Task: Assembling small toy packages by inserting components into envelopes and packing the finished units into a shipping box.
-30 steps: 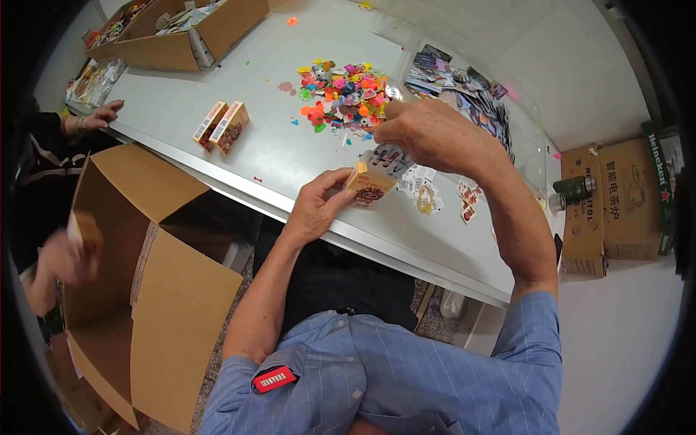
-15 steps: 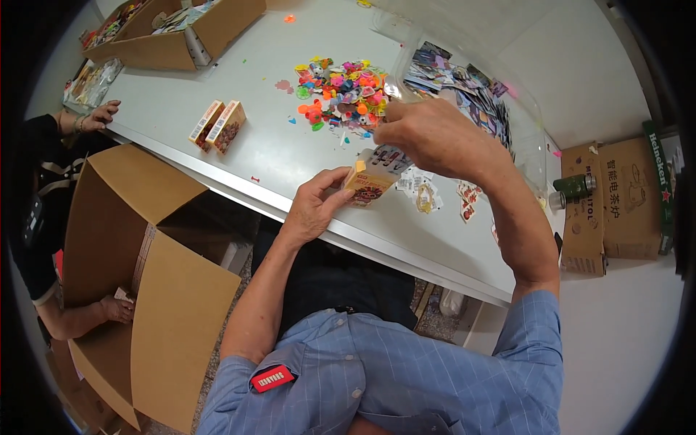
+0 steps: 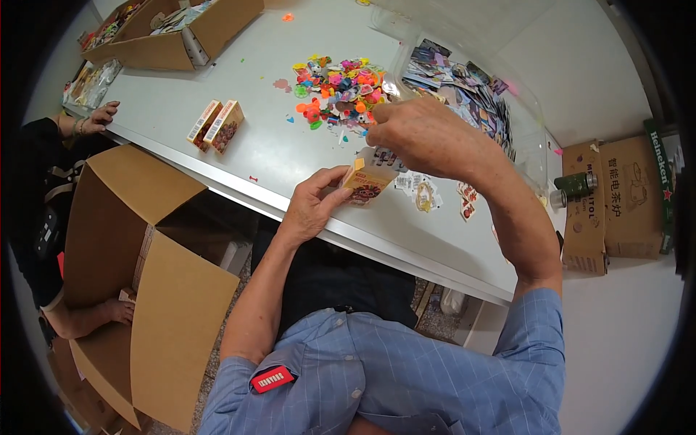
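Observation:
Near the table's front edge my left hand (image 3: pixel 315 205) is closed around a small yellow-orange carton (image 3: pixel 366 185), which is tilted with its top end open. My right hand (image 3: pixel 417 134) is just above that opening, fingers pinched downward. A pale sheet with dark patterns (image 3: pixel 385 157) shows between those fingers and the carton's mouth; whether they grip it is hidden. Beyond the hands lies a heap of colorful small plastic toys (image 3: pixel 341 90). White printed slips (image 3: pixel 417 190) and red-patterned stickers (image 3: pixel 467 199) lie to the right of the carton.
Two similar cartons (image 3: pixel 223 127) stand left on the table. A clear plastic bin (image 3: pixel 533 109) of shiny cards (image 3: pixel 464 87) stands at right. A divided cardboard box (image 3: pixel 225 36) sits far left. Below left, a co-worker's hand (image 3: pixel 119 310) reaches inside a large open carton (image 3: pixel 181 326).
My right hand has moved slightly left and down toward the carton. Less of the patterned sheet shows above the opening. My left hand keeps its hold.

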Action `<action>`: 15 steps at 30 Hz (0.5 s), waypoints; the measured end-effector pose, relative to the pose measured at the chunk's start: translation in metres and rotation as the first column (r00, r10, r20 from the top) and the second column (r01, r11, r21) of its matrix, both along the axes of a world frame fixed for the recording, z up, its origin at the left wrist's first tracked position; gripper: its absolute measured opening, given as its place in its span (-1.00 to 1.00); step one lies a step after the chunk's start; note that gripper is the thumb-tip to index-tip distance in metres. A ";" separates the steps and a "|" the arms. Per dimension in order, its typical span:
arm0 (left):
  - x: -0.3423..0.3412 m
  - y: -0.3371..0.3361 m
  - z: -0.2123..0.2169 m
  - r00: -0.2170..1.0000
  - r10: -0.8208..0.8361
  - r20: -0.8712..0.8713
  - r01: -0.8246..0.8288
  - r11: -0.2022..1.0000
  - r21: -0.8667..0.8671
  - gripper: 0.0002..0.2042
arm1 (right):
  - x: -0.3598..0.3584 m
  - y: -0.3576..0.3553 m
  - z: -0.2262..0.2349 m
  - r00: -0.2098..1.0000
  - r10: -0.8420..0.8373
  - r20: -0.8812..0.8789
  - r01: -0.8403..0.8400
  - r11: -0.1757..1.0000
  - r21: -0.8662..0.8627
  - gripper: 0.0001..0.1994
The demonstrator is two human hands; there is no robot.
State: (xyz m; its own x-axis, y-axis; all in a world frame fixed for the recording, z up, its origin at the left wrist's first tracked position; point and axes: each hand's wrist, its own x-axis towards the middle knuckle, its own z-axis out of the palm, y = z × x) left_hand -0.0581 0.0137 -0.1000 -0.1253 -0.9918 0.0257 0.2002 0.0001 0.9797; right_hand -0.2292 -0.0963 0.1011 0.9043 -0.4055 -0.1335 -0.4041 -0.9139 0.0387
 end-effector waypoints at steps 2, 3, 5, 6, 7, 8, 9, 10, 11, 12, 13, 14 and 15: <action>0.000 0.001 0.000 1.000 -0.001 -0.012 0.001 1.000 -0.002 -0.63 | 0.002 0.001 0.002 1.000 0.010 0.025 -0.009 1.000 -0.019 -0.82; 0.000 0.000 0.000 1.000 -0.003 0.001 0.003 1.000 -0.010 -0.63 | 0.002 0.000 0.003 0.999 0.020 0.050 -0.018 0.999 -0.037 -0.82; 0.000 0.000 -0.001 1.000 -0.007 0.013 0.007 1.000 -0.016 -0.63 | 0.004 -0.002 0.002 0.999 0.019 0.040 -0.018 1.000 -0.023 -0.83; -0.001 0.000 -0.001 0.999 -0.004 -0.036 0.005 1.000 0.008 -0.63 | 0.005 -0.002 0.002 0.999 0.024 0.030 -0.023 1.000 -0.013 -0.84; -0.001 0.000 -0.002 0.996 0.000 -0.085 0.003 0.999 0.032 -0.63 | 0.005 -0.003 0.001 0.999 0.025 0.030 -0.025 1.000 -0.014 -0.84; -0.001 0.000 -0.003 0.996 0.001 -0.085 0.001 1.000 0.031 -0.63 | 0.003 -0.004 -0.001 0.997 0.019 0.072 -0.020 1.000 0.022 -0.86; 0.000 0.000 -0.003 0.999 -0.008 -0.052 0.009 1.000 0.011 -0.63 | 0.001 -0.005 -0.003 0.994 0.011 0.112 -0.018 0.998 0.059 -0.88; 0.000 0.000 -0.003 1.000 -0.017 -0.018 0.017 1.000 -0.008 -0.63 | 0.000 -0.006 -0.005 0.994 0.014 0.112 -0.021 0.998 0.059 -0.88; 0.000 0.000 -0.004 1.000 -0.014 -0.018 0.014 1.000 -0.007 -0.63 | -0.003 -0.008 -0.007 0.991 0.001 0.137 -0.011 0.997 0.076 -0.90; -0.001 0.000 -0.003 0.999 -0.010 -0.052 0.010 1.000 0.011 -0.63 | -0.006 -0.009 -0.010 0.987 -0.016 0.161 0.001 0.996 0.094 -0.90; -0.001 0.000 -0.003 0.996 -0.004 -0.086 0.007 1.000 0.030 -0.63 | -0.009 -0.009 -0.014 0.987 -0.015 0.160 0.000 0.995 0.095 -0.90; 0.000 0.000 -0.004 0.996 -0.004 -0.087 0.006 0.999 0.032 -0.63 | -0.013 -0.010 -0.019 0.970 -0.028 0.240 -0.006 0.990 0.138 -0.90; 0.000 0.000 -0.004 0.998 -0.004 -0.068 0.005 1.000 0.011 -0.63 | -0.017 -0.011 -0.023 0.948 -0.044 0.316 -0.014 0.984 0.178 -0.90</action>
